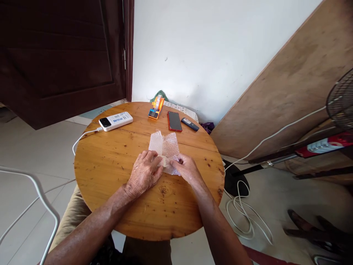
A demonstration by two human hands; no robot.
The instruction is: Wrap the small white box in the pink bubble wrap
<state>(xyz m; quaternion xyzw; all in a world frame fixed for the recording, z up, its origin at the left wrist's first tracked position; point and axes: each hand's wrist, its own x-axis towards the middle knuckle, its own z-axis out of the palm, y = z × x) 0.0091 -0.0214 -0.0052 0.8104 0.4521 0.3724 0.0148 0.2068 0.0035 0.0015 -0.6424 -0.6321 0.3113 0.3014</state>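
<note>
A piece of clear bubble wrap (171,143) lies folded near the middle of the round wooden table, with an upright seam between its two halves. My left hand (146,169) rests palm down over its lower left part, fingers laid across the plastic. At the lower right edge, my right hand (187,167) pinches the bubble wrap between thumb and fingers. Whether anything is inside the wrap cannot be made out. Beyond it, an orange tape dispenser (156,106) with a roll of clear tape stands towards the table's far edge.
On the wooden table (110,162) lie a white power bank (116,120) with a cable, a red-edged phone (174,121) and a small dark handheld device (190,124). A fan (342,99) and coiled white cable (242,213) are at right. A dark door (68,55) stands left.
</note>
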